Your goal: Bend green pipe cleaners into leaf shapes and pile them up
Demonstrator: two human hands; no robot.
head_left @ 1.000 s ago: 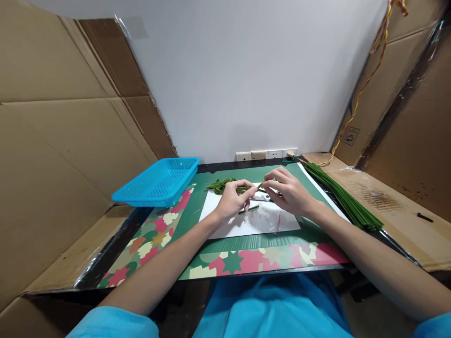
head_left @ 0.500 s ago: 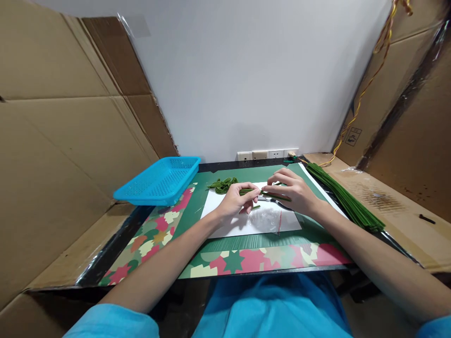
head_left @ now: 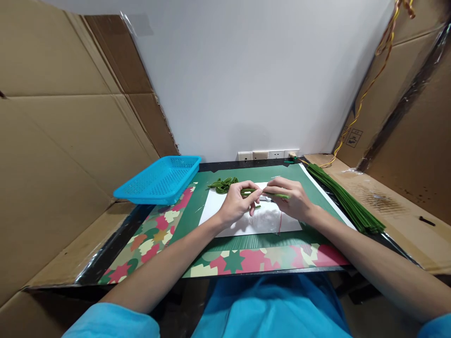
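Note:
My left hand [head_left: 239,201] pinches a green pipe cleaner [head_left: 248,191] between thumb and forefinger, above a white sheet of paper [head_left: 210,206]. My right hand [head_left: 292,196] meets it fingertip to fingertip, closed on the pipe cleaner, whose green length runs under its fingers. Just behind the left hand lies a small pile of bent and looped green pipe cleaners [head_left: 223,185]. Below the hands a metal tool [head_left: 267,199], mostly hidden by the right hand, rests on the paper. A clear plastic bag with a red strip [head_left: 271,221] lies nearer to me.
A blue perforated basket [head_left: 160,180] stands at the left. Along the right edge lies a long bundle of straight green pipe cleaners [head_left: 347,199]. Cardboard walls [head_left: 63,136] flank the table, and wall sockets [head_left: 260,155] with a yellow cable [head_left: 356,112] are behind it.
My right hand has lowered slightly, and its fingers have curled closer over the pipe cleaner. The left hand stays nearly in place.

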